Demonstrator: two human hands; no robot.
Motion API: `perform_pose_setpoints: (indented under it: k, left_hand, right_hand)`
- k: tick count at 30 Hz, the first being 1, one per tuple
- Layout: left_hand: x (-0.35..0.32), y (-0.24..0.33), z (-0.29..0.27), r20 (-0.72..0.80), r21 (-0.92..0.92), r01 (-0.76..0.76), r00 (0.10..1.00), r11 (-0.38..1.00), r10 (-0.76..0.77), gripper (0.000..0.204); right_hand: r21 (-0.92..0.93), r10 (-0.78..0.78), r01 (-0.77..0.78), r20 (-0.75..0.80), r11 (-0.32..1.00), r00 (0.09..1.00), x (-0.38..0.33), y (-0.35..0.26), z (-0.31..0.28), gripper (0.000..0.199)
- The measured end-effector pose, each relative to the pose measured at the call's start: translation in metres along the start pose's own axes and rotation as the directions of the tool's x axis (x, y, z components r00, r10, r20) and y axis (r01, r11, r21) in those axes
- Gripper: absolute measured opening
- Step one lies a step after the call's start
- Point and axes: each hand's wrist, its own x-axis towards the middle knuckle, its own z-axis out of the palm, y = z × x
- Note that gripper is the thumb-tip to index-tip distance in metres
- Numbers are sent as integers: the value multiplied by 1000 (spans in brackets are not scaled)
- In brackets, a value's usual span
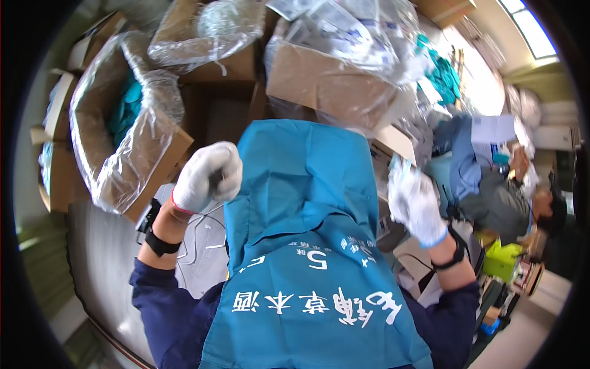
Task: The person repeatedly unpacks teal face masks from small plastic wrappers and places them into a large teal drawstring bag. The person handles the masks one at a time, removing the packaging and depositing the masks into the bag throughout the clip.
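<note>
My left hand [212, 172], in a white knit glove with a red cuff edge, is raised left of my lap. Its fingers curl into a loose fist, and nothing shows in them. On the right, my gloved right hand [416, 206] is closed at the fingertips on a small piece of clear, bluish plastic film [401, 168]; its exact kind is unclear. Between the hands a teal apron [307, 166] with white printing spreads over my front and lap. Neither hand touches it. Dark bands circle both wrists.
Ahead stand cardboard boxes lined with clear plastic: one [163, 163] at left with teal cloth inside, another [326, 80] holding plastic-wrapped packs. At right a co-worker [498, 184] in dark clothes sits by more goods. A teal cloth pile [439, 71] lies beyond. A cable [195, 237] crosses the floor.
</note>
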Motion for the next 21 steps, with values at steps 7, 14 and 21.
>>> perform_pose_setpoints:
  k: [7, 14, 21]
  left_hand:
    - [57, -78, 42, -14, -57, 140, 990, 988, -141, 19]
    - [104, -121, 76, 52, 459, -205, 978, 865, 204, 23]
    - [122, -128, 111, 287, 821, -435, 874, 369, 392, 20]
  right_hand:
    - [666, -71, -84, 203, 741, 977, 65, 6, -26, 44]
    - [667, -43, -132, 240, 734, 970, 68, 8, -21, 44]
    - [565, 42, -128, 164, 815, 986, 71, 17, 5, 42]
